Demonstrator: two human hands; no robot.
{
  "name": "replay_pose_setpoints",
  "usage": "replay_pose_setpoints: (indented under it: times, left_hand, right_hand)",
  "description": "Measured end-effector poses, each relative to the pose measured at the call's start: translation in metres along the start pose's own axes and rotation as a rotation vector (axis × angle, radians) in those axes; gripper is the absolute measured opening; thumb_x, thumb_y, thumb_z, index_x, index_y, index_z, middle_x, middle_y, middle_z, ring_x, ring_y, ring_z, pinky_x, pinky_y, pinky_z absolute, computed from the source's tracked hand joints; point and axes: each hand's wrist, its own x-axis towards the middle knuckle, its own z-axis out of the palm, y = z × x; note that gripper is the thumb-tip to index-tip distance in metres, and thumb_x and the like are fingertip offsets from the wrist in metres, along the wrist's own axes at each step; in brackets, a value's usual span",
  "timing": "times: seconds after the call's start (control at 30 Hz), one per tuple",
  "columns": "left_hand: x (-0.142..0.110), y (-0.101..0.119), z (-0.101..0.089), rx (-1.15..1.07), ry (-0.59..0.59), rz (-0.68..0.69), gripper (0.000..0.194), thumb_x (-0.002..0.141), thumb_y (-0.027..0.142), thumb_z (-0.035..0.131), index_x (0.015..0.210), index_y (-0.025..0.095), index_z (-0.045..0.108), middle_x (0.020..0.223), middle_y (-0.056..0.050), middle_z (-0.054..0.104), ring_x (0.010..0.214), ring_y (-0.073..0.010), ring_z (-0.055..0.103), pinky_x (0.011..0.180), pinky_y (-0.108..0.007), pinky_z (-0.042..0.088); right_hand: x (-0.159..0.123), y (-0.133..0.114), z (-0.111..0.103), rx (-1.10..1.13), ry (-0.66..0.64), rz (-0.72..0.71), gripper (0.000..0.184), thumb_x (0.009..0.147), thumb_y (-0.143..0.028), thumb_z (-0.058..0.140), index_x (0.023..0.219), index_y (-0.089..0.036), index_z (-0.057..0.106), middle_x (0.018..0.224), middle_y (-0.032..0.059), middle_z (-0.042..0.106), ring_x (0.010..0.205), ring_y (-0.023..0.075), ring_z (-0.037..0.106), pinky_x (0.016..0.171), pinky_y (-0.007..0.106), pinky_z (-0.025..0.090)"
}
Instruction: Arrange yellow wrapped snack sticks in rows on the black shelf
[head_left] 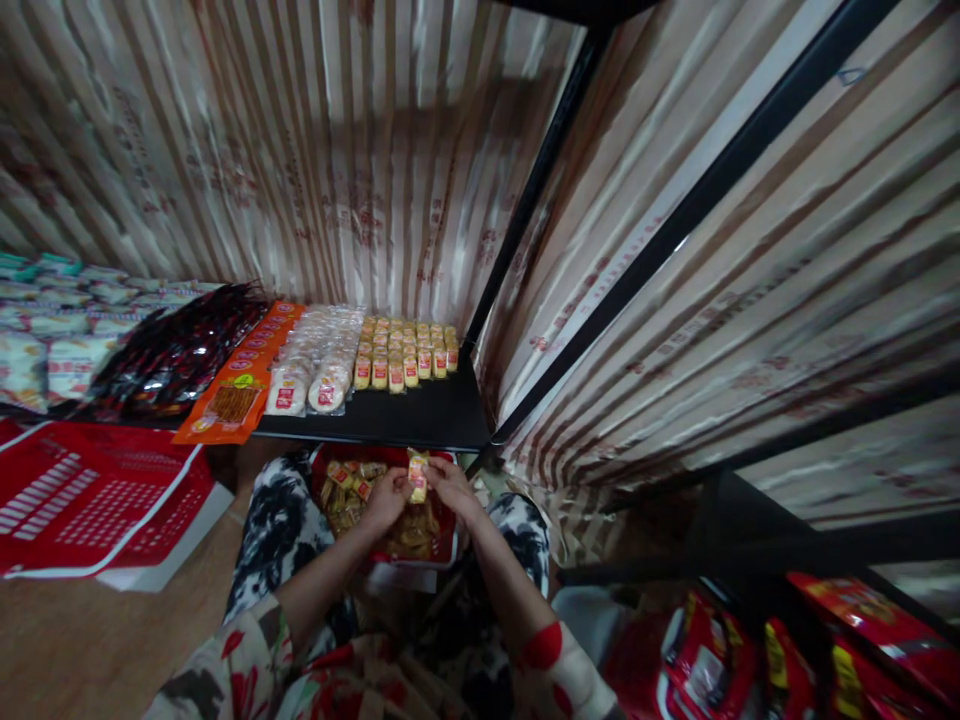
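Observation:
Between my two hands is a small wrapped snack pack (417, 478), yellow with a red label. My left hand (388, 500) pinches its left side and my right hand (448, 484) grips its right side. Below them a red basket (454, 540) sits between my knees, holding many loose wrapped snacks (346, 495) of the same yellow look. Just beyond, on a black shelf (420, 415), similar yellow packs (396, 372) stand in neat rows at the right end.
Left of the yellow rows lie clear-wrapped white round crackers (328, 385), an orange snack bag (234, 405), dark shiny packets (187, 350) and white packets (75, 365). A red basket (150, 500) stands at left. Black rack posts (540, 170) rise ahead; red packages (705, 650) lie lower right.

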Motion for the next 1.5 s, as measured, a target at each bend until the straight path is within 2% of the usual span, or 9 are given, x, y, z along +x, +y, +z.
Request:
replay_pose_setpoints:
  times: [0.17, 0.33, 0.53, 0.73, 0.87, 1.0, 1.17, 1.4, 1.5]
  left_hand:
    - [0.000, 0.025, -0.004, 0.030, 0.066, 0.026, 0.025, 0.081, 0.022, 0.045, 0.102, 0.014, 0.054, 0.096, -0.006, 0.067, 0.078, -0.0133, 0.063, 0.061, -0.020, 0.048]
    - [0.018, 0.036, 0.001, 0.063, 0.137, 0.128, 0.022, 0.078, 0.022, 0.046, 0.097, 0.014, 0.056, 0.091, -0.006, 0.068, 0.078, -0.0137, 0.063, 0.071, -0.022, 0.049]
    - [0.055, 0.053, 0.009, 0.117, 0.180, 0.226, 0.023, 0.078, 0.024, 0.048, 0.098, 0.015, 0.055, 0.093, -0.006, 0.066, 0.081, -0.0137, 0.062, 0.078, -0.025, 0.048]
    - [0.086, 0.094, 0.019, 0.228, 0.244, 0.244, 0.029, 0.082, 0.020, 0.043, 0.107, 0.015, 0.054, 0.105, -0.008, 0.061, 0.089, -0.0135, 0.060, 0.082, -0.024, 0.047]
    - [0.100, 0.112, 0.029, 0.291, 0.235, 0.275, 0.030, 0.085, 0.024, 0.040, 0.110, 0.016, 0.053, 0.109, -0.008, 0.060, 0.099, -0.0143, 0.057, 0.089, -0.025, 0.044]
    - [0.111, 0.117, 0.033, 0.347, 0.250, 0.259, 0.035, 0.086, 0.025, 0.037, 0.117, 0.016, 0.049, 0.121, -0.007, 0.055, 0.111, -0.0153, 0.051, 0.098, -0.027, 0.038]
    - [0.120, 0.116, 0.028, 0.415, 0.276, 0.219, 0.041, 0.083, 0.020, 0.036, 0.122, 0.011, 0.047, 0.132, -0.010, 0.046, 0.124, -0.0179, 0.040, 0.107, -0.029, 0.028]
    - [0.128, 0.110, 0.021, 0.418, 0.240, 0.318, 0.044, 0.083, 0.017, 0.032, 0.124, 0.017, 0.047, 0.136, -0.005, 0.044, 0.127, -0.0148, 0.037, 0.108, -0.032, 0.027]
    - [0.131, 0.107, 0.019, 0.411, 0.219, 0.324, 0.044, 0.084, 0.017, 0.030, 0.124, 0.017, 0.048, 0.135, -0.005, 0.044, 0.126, -0.0140, 0.037, 0.109, -0.031, 0.026]
  right_hand:
    - [0.001, -0.009, -0.002, 0.038, 0.060, -0.040, 0.036, 0.073, -0.036, 0.056, 0.105, -0.017, 0.055, 0.081, 0.0022, 0.065, 0.069, 0.0133, 0.061, 0.066, 0.025, 0.049]
    - [0.012, -0.003, -0.009, -0.107, 0.033, -0.131, 0.034, 0.074, -0.032, 0.055, 0.105, -0.019, 0.055, 0.090, 0.0038, 0.067, 0.076, 0.0150, 0.064, 0.070, 0.026, 0.050]
    - [0.037, -0.026, -0.021, -0.440, 0.203, -0.184, 0.032, 0.080, -0.031, 0.050, 0.110, -0.023, 0.055, 0.092, 0.0016, 0.067, 0.077, 0.0141, 0.062, 0.072, 0.024, 0.049]
    - [0.078, -0.037, -0.031, -0.510, 0.424, -0.166, 0.040, 0.082, -0.030, 0.044, 0.120, -0.017, 0.050, 0.104, 0.0074, 0.063, 0.093, 0.0183, 0.059, 0.082, 0.029, 0.047]
    - [0.107, -0.037, -0.041, -0.503, 0.493, -0.168, 0.041, 0.082, -0.030, 0.042, 0.121, -0.017, 0.049, 0.103, 0.0081, 0.062, 0.093, 0.0189, 0.058, 0.084, 0.030, 0.045]
    - [0.130, -0.038, -0.045, -0.491, 0.476, -0.160, 0.039, 0.083, -0.028, 0.041, 0.120, -0.018, 0.050, 0.100, 0.0067, 0.063, 0.089, 0.0178, 0.059, 0.082, 0.029, 0.046]
    - [0.154, -0.044, -0.039, -0.536, 0.460, -0.158, 0.040, 0.082, -0.025, 0.042, 0.121, -0.016, 0.050, 0.102, 0.0077, 0.062, 0.092, 0.0175, 0.058, 0.084, 0.028, 0.045]
    - [0.176, -0.045, -0.030, -0.506, 0.429, -0.176, 0.042, 0.080, -0.020, 0.043, 0.122, -0.018, 0.047, 0.109, 0.0091, 0.057, 0.092, 0.0168, 0.059, 0.083, 0.027, 0.045]
    - [0.178, -0.042, -0.028, -0.440, 0.458, -0.194, 0.035, 0.079, -0.019, 0.045, 0.114, -0.017, 0.048, 0.103, 0.0087, 0.058, 0.087, 0.0169, 0.059, 0.081, 0.029, 0.046]
